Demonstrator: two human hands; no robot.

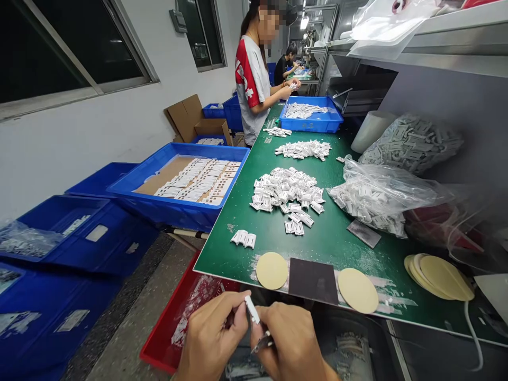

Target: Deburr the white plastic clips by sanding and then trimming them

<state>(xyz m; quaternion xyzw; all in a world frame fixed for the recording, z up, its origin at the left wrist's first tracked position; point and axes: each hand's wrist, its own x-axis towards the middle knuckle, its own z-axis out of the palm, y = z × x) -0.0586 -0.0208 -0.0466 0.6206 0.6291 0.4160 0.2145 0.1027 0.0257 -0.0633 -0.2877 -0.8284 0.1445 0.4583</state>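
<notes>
My left hand pinches a small white plastic part between thumb and fingertips, just off the table's front edge. Close against it, my right hand is closed around a small metal tool. Only a short dark, shiny piece of that tool shows below my fingers, so its kind is hidden. My right fingertips come up to the lower end of the white part; whether they touch it I cannot tell. A few similar white parts lie side by side near the table's left edge, and a large heap sits farther back.
Along the green table's front edge lie round yellow sanding discs and a dark square sheet. Bagged parts rest at right. A blue tray stands left, a red bin below. A co-worker stands farther back.
</notes>
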